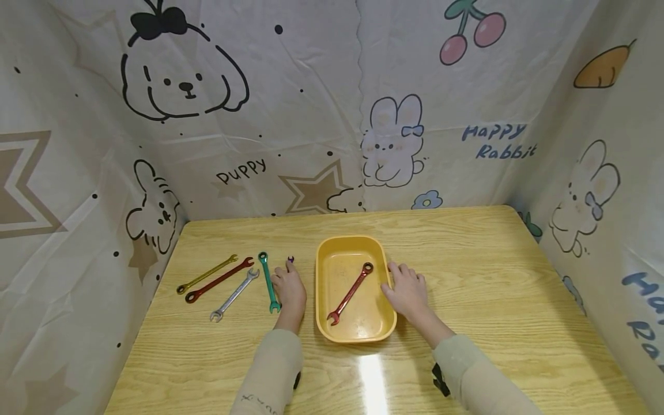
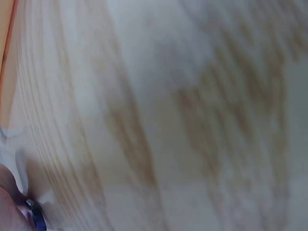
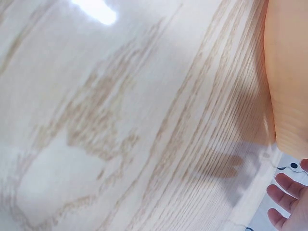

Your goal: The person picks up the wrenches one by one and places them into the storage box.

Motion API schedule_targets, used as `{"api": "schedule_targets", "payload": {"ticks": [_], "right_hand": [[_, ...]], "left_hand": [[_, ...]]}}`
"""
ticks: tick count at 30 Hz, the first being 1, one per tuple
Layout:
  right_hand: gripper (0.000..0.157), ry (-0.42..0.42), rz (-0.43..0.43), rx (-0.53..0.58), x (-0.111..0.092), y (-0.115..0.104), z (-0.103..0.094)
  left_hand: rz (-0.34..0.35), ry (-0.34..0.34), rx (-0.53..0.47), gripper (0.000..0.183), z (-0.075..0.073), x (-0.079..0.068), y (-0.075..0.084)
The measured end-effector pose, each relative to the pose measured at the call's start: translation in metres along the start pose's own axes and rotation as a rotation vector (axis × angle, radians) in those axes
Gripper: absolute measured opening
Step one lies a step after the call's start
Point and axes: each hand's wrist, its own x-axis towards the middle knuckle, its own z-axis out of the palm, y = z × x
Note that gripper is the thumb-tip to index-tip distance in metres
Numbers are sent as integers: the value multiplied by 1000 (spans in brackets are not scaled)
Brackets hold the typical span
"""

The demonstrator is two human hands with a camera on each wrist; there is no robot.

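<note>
My left hand is low over the table, left of the yellow bin. Its fingers pinch a small purple wrench, whose open end pokes out past them; most of the wrench is hidden. The left wrist view shows the purple wrench at the fingertips. My right hand lies at the bin's right rim, thumb over the edge and fingers loosely extended outside it. Inside the bin a red wrench lies at a slant. A green wrench lies just left of my left hand.
Further left on the wooden table lie a silver wrench, a dark red wrench and a yellow wrench. A printed cloth walls the table at the back and both sides.
</note>
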Motion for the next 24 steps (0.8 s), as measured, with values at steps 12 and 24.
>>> {"api": "schedule_targets", "payload": {"ticks": [12, 24], "right_hand": [[48, -5, 2, -4, 0, 0, 0], [48, -5, -1, -9, -2, -1, 1]], "left_hand": [[26, 6, 44, 38, 0, 0, 0], [47, -23, 46, 37, -2, -3, 2]]}}
